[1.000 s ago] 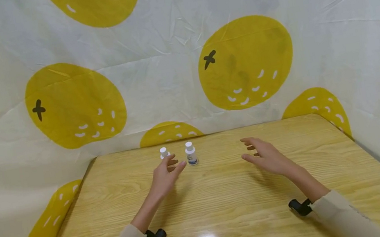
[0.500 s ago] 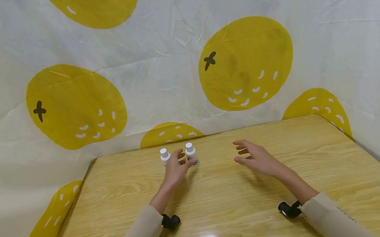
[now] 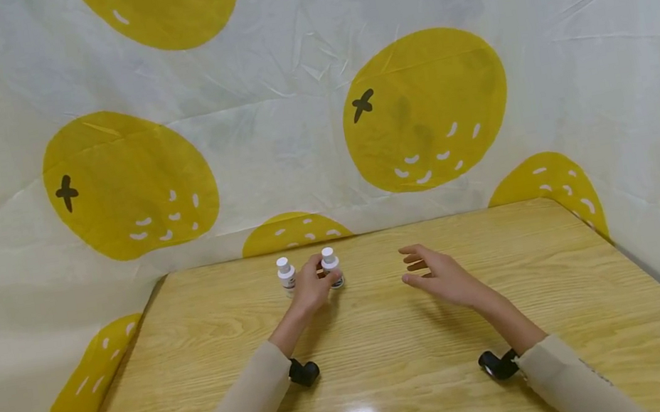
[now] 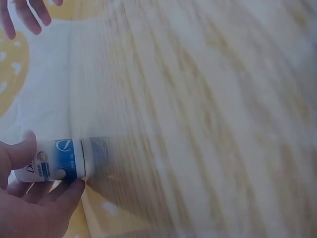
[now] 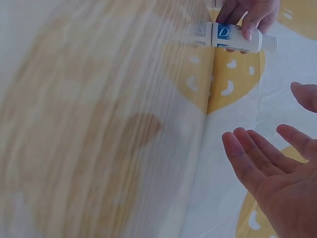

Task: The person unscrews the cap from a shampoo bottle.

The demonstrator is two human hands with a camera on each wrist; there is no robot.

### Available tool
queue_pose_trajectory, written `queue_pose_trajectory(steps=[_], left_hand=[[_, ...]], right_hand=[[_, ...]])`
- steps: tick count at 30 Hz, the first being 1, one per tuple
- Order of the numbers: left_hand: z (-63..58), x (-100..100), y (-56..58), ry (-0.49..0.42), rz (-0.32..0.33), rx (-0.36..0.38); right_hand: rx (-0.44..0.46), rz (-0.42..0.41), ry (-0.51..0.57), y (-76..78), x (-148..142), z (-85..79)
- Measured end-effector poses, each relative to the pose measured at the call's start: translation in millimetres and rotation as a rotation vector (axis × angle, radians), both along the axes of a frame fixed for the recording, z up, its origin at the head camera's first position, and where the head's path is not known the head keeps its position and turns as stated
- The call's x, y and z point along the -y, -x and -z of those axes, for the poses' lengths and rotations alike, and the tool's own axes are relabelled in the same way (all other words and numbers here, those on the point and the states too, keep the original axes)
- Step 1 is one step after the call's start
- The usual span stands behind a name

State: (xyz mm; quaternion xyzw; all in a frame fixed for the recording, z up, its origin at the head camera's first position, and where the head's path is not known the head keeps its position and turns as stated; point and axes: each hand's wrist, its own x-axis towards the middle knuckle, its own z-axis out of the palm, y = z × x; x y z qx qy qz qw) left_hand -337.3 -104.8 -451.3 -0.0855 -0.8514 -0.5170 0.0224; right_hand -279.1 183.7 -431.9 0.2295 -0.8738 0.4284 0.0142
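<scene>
Two small white bottles with white caps stand upright towards the back of the table. My left hand (image 3: 312, 289) grips the right-hand bottle (image 3: 330, 263), its thumb across the front and its fingers behind. A blue band on this bottle's label (image 4: 67, 158) shows in the left wrist view, and its base is on the table. Left of that hand stands the other bottle (image 3: 285, 273), its lower part partly hidden by the hand. My right hand (image 3: 445, 278) hovers over the table to the right, fingers loosely spread, holding nothing.
The wooden table (image 3: 395, 368) reaches back to a white cloth (image 3: 283, 156) printed with yellow fruit, which also hangs along both sides. Each wrist carries a black camera; the left camera (image 3: 305, 373) sits just above the tabletop.
My left hand has moved right, from in front of the left bottle to the right-hand bottle, and has closed round it. My right hand has drifted slightly left.
</scene>
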Motion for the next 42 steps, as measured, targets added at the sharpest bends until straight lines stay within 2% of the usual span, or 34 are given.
queue_pose_trajectory(steps=[5, 10, 16, 26, 34, 42], left_hand=[[1.9, 1.2, -1.8, 0.021, 0.028, -0.004], [2.1, 2.2, -8.9, 0.05, 0.075, 0.007], [-1.0, 4.1, -23.5, 0.056, 0.13, 0.042], [-7.0, 1.5, -54.4, 0.074, 0.216, 0.043], [-6.9, -6.6, -68.7, 0.095, 0.247, 0.038], [-6.1, -13.1, -76.8, 0.101, 0.301, 0.026]], right_hand=[[0.017, -0.009, 0.008, -0.5, 0.2, -0.8], [0.028, -0.012, 0.005, -1.6, 0.1, 0.4], [0.029, -0.027, 0.014, -3.7, 1.5, -1.6], [0.043, -0.055, 0.018, -10.8, 10.8, -6.8], [0.093, -0.086, 0.032, -14.3, 18.2, -10.7], [0.109, -0.099, -0.004, -15.1, 27.7, -13.4]])
